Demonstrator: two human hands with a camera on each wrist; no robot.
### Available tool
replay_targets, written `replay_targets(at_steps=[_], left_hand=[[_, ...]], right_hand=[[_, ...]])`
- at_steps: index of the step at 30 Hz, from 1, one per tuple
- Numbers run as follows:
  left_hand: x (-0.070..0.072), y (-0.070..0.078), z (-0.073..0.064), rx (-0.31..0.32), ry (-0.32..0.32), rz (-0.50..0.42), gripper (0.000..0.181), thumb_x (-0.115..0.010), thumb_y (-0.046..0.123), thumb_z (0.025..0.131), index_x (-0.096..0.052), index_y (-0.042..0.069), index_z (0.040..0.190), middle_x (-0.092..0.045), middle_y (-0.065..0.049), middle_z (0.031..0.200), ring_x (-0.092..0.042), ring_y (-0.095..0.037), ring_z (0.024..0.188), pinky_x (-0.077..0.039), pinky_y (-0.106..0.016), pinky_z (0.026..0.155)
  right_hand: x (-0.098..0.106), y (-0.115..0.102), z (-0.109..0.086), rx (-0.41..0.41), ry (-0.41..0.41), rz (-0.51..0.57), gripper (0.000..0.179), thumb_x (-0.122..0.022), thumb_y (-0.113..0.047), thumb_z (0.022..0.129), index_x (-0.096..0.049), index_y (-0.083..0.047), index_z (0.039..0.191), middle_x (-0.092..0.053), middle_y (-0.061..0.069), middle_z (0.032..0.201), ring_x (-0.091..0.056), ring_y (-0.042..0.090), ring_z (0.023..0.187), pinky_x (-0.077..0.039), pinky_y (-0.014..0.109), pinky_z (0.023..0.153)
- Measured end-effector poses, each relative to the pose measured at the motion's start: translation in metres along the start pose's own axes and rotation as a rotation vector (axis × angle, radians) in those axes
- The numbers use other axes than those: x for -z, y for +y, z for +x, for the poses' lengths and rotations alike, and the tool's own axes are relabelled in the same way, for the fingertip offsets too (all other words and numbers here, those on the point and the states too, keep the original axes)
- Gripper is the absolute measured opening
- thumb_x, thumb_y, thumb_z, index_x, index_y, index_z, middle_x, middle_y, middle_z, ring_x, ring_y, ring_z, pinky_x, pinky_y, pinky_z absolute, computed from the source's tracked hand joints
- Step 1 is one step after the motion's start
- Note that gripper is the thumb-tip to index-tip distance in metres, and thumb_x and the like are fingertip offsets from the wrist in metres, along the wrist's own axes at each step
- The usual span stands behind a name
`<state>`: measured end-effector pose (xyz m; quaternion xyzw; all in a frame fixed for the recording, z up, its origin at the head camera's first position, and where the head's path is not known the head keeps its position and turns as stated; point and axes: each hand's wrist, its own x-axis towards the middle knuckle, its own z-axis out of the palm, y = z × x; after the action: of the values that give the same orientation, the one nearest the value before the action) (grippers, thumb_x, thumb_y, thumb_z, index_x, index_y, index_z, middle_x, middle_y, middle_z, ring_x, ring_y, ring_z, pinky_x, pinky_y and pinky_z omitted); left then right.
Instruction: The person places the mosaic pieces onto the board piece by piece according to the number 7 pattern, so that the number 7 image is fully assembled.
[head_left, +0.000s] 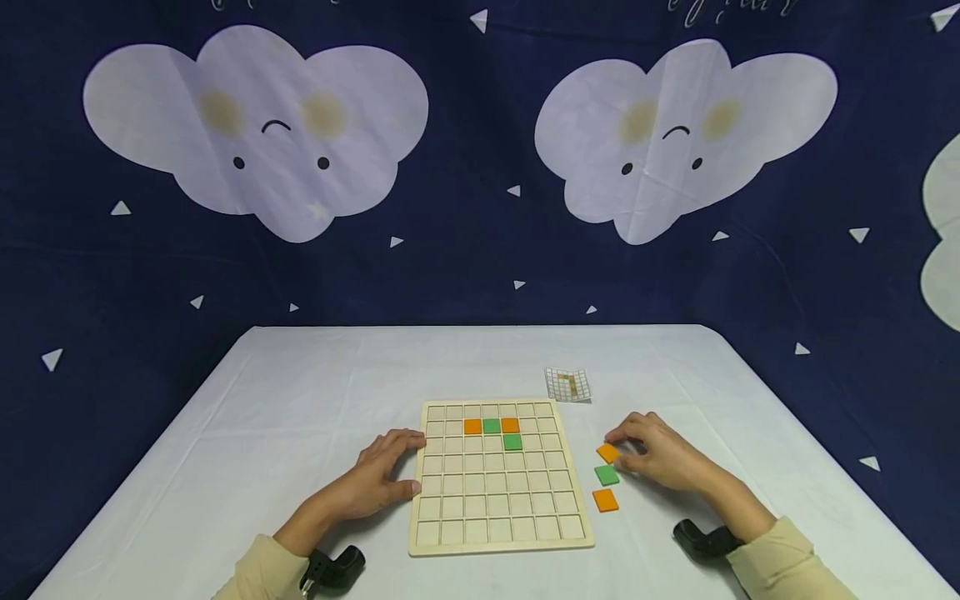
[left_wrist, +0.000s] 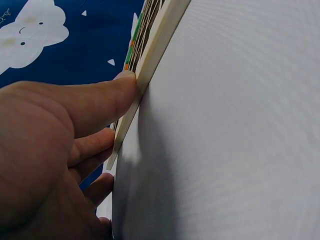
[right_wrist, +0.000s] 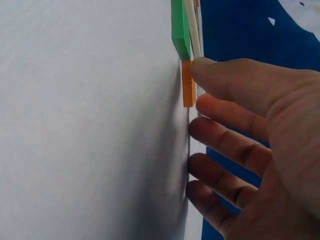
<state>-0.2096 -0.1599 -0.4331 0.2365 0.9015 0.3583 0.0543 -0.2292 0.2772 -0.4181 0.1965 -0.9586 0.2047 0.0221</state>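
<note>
A pale wooden grid board [head_left: 456, 483] lies on the table. Two orange tiles and a green one sit along one row, with another green tile [head_left: 512, 442] below the right end. My left hand [head_left: 375, 479] rests at the board's left side, thumb [left_wrist: 107, 102] and fingertips touching its edge. To the right of the board, my right hand [head_left: 663, 454] has thumb and index finger at an orange tile [head_left: 607, 452], pinching it low at the table. Nearer me lie a loose green tile [head_left: 607, 475] and a second orange tile [head_left: 605, 500].
A small printed pattern card [head_left: 567, 385] lies just beyond the board's far right corner. White cloth covers the table [head_left: 315, 367]. Behind it hangs a dark blue curtain [head_left: 480, 275] with clouds. Black wrist devices [head_left: 705, 540] sit below both wrists.
</note>
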Motion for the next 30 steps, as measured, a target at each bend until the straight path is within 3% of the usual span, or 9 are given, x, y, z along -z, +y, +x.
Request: replay_targets(at_steps=[9,18,30], left_hand=[[0.0008,0.0,0.0,0.01,-0.002,-0.001,0.055,-0.07,0.022,0.084,-0.048,0.01,0.132,-0.04,-0.009,0.144,-0.025,-0.037,0.14,-0.012,-0.065,0.111],[0.0011,-0.0002,0.0002,0.003,-0.004,0.0,0.055,-0.07,0.022,0.084,-0.047,0.009,0.132,-0.04,-0.009,0.144,-0.026,-0.037,0.14,-0.011,-0.064,0.111],[0.0002,-0.0016,0.0006,0.001,-0.006,0.006,0.056,-0.07,0.023,0.084,-0.047,0.01,0.133,-0.041,-0.009,0.143,-0.026,-0.036,0.14,-0.013,-0.065,0.11]], right_hand=[[-0.0019,0.0046,0.0025,0.062,-0.007,-0.005,0.027,-0.073,-0.023,0.079,-0.069,-0.02,0.106,-0.059,-0.011,0.1,-0.041,0.009,0.089,-0.036,0.023,0.073],[-0.0023,0.0052,0.0041,0.074,-0.017,-0.007,0.029,-0.073,-0.02,0.078,-0.07,-0.019,0.107,-0.057,-0.01,0.098,-0.039,0.01,0.085,-0.032,0.021,0.07],[-0.0026,0.0079,0.0011,0.08,-0.002,0.001,0.026,-0.073,-0.019,0.079,-0.07,-0.02,0.105,-0.058,-0.01,0.101,-0.043,0.009,0.091,-0.036,0.023,0.073]])
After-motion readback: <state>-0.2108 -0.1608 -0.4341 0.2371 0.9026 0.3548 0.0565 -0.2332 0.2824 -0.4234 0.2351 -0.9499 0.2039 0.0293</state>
